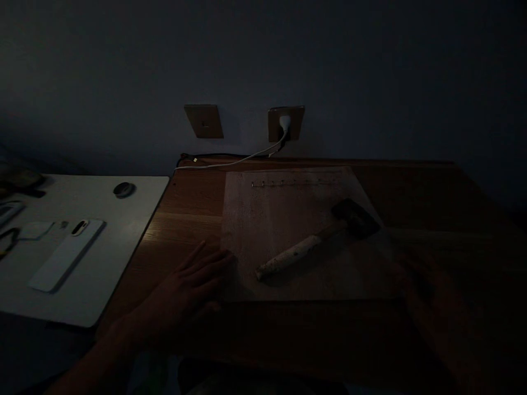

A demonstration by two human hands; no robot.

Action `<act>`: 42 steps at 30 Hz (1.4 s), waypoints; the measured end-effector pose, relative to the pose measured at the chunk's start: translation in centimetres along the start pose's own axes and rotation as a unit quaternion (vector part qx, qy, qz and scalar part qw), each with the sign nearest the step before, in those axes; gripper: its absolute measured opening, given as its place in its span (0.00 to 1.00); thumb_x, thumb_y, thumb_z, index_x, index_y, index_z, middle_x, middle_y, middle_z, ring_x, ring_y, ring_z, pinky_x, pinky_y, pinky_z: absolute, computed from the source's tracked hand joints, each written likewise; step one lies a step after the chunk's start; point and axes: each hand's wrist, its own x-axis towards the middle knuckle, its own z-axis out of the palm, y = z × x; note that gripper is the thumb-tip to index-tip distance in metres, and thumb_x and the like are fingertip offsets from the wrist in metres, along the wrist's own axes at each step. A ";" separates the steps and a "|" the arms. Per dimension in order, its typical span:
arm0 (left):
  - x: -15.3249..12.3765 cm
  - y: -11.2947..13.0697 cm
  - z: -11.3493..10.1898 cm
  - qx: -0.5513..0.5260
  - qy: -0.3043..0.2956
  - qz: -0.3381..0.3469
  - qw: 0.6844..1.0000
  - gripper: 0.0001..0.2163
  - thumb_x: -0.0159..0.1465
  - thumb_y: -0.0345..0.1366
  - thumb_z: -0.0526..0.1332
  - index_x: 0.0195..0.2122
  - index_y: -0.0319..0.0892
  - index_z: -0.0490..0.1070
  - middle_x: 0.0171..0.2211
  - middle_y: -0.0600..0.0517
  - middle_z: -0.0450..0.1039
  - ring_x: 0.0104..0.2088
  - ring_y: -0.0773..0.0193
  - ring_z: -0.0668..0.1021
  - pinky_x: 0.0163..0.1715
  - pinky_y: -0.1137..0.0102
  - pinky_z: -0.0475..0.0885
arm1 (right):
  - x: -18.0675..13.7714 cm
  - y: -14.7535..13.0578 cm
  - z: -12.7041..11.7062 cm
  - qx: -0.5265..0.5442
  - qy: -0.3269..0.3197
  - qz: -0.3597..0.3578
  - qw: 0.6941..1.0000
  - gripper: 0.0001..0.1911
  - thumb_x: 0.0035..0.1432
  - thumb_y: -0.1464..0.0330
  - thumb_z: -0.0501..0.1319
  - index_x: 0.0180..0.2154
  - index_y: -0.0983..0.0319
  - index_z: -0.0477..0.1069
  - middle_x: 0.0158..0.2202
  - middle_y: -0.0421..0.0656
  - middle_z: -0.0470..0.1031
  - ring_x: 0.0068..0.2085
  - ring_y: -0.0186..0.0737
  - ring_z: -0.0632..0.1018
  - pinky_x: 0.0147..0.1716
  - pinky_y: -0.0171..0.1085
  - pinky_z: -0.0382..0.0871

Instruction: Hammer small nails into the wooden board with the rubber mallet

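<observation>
The scene is very dark. A pale board (263,219) lies flat on a wooden table (185,197). On the board rests a mallet (317,238) with a dark head and a light, worn handle, lying slantwise. A short row of small nails (267,184) stands along the board's far edge. My left hand (193,288) lies flat on the table with fingers stretched out, touching the board's left edge and holding nothing. My right hand (424,285) shows only dimly at the board's right edge; its fingers cannot be made out.
A white table (102,274) adjoins on the left, bearing a white phone (66,253), a small round dark object (123,190) and other small items. Two wall plates sit on the wall behind; a white charger (284,123) is plugged in, its cable trailing onto the table.
</observation>
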 end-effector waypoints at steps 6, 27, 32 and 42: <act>1.8 1.0 0.9 -0.131 0.133 -0.071 0.980 0.21 0.71 0.29 0.60 0.63 0.52 0.75 0.53 0.45 0.80 0.49 0.53 0.80 0.57 0.56 0.73 | 2.1 -4.3 -2.6 0.014 0.115 -0.077 0.990 0.21 0.58 0.46 0.59 0.46 0.51 0.74 0.51 0.55 0.82 0.51 0.70 0.82 0.47 0.70 0.76; 11.2 -0.9 1.9 -0.818 0.219 -0.269 0.458 0.24 0.44 0.24 0.61 0.44 0.40 0.80 0.38 0.50 0.74 0.33 0.67 0.73 0.33 0.73 0.69 | 6.6 -8.0 3.2 0.102 0.143 -0.159 0.972 0.19 0.60 0.52 0.64 0.47 0.56 0.78 0.48 0.50 0.81 0.52 0.61 0.81 0.49 0.59 0.74; 11.2 -1.1 1.9 -0.825 0.210 -0.259 0.457 0.25 0.44 0.24 0.62 0.45 0.39 0.79 0.37 0.50 0.74 0.31 0.68 0.73 0.29 0.74 0.67 | 6.5 -8.2 3.6 0.094 0.129 -0.199 0.967 0.17 0.62 0.54 0.63 0.47 0.57 0.78 0.47 0.50 0.81 0.52 0.59 0.80 0.52 0.58 0.73; 11.0 -1.0 2.1 -0.836 0.203 -0.241 0.449 0.23 0.48 0.23 0.62 0.47 0.39 0.78 0.38 0.50 0.73 0.31 0.68 0.72 0.25 0.75 0.66 | 6.6 -8.4 3.9 0.081 0.143 -0.252 0.954 0.16 0.63 0.57 0.63 0.46 0.59 0.79 0.44 0.50 0.82 0.48 0.57 0.82 0.47 0.54 0.75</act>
